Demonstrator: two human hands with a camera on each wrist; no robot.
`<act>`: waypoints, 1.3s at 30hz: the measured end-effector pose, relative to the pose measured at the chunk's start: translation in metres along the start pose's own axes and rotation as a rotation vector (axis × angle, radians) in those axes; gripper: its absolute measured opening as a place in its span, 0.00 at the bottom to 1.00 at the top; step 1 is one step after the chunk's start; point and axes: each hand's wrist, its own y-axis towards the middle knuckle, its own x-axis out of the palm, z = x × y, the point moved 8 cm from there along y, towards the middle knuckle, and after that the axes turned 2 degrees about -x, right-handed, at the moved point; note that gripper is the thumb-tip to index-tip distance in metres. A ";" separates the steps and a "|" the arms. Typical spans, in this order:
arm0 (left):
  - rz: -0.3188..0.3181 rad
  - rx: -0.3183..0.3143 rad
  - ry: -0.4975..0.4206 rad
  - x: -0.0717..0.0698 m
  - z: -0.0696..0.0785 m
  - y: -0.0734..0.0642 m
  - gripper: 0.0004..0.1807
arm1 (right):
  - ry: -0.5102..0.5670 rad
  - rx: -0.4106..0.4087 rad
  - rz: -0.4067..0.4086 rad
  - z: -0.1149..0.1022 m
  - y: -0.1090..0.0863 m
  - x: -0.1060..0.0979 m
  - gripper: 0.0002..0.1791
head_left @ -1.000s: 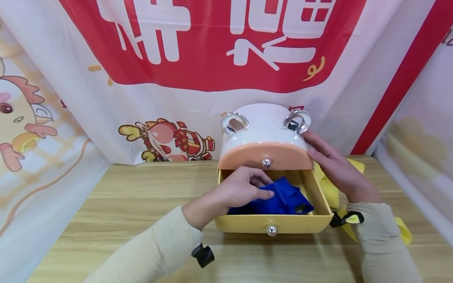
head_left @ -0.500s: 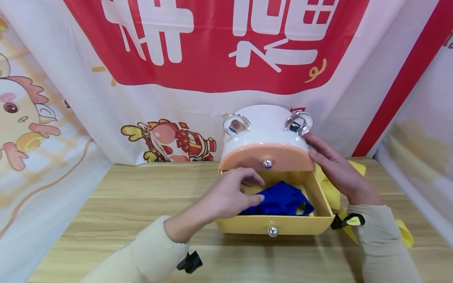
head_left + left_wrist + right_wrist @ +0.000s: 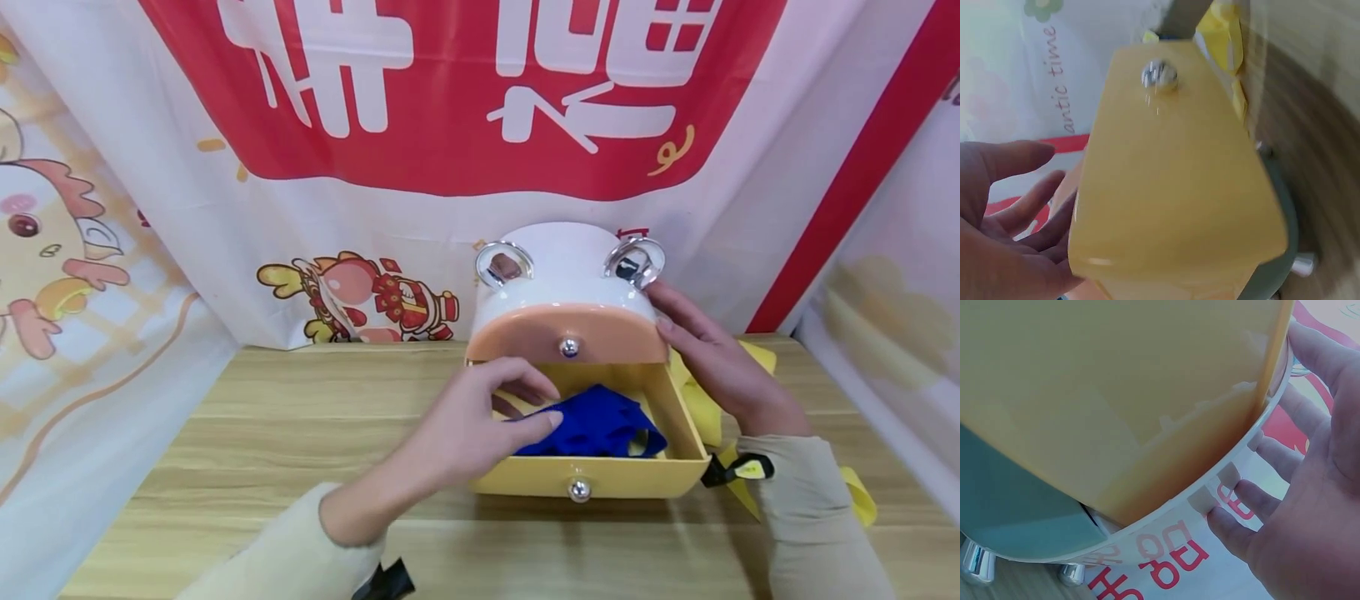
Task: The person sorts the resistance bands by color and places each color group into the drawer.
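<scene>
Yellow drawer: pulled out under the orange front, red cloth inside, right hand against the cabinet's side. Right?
Wrong on colour: the cloth is blue, not red, as the head view shows. The rest stands: yellow drawer pulled out under the orange front, right hand against the side of the cabinet.

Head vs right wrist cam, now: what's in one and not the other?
Head only: the blue cloth lying in the yellow drawer, the left hand at that cloth, and the silver knob on the drawer's front.

Right wrist only: the teal panel below the drawer, plus two silver feet under it.

Both: the pulled-out drawer, the white cabinet around it, and the right hand at the cabinet's side.
</scene>
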 end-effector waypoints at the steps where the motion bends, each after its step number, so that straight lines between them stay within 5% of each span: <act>1: 0.025 0.013 -0.023 0.001 0.001 -0.006 0.04 | -0.003 -0.003 0.000 -0.001 0.000 0.000 0.34; 8: 0.149 0.116 -0.206 0.032 -0.004 -0.052 0.02 | 0.056 -0.071 -0.007 -0.005 0.002 0.002 0.33; 12: 0.211 0.106 -0.230 0.055 -0.020 -0.064 0.05 | 0.065 -0.062 -0.008 -0.004 0.002 0.003 0.33; 21: 0.634 0.324 0.338 0.067 -0.015 -0.071 0.23 | 0.016 -0.016 0.011 0.001 -0.002 0.001 0.33; 32: 0.890 0.554 0.500 0.087 -0.026 -0.078 0.20 | 0.017 0.005 0.015 0.001 -0.001 0.002 0.34; 39: 0.913 0.565 0.551 0.091 -0.029 -0.074 0.17 | 0.010 0.030 0.017 0.002 -0.002 0.004 0.34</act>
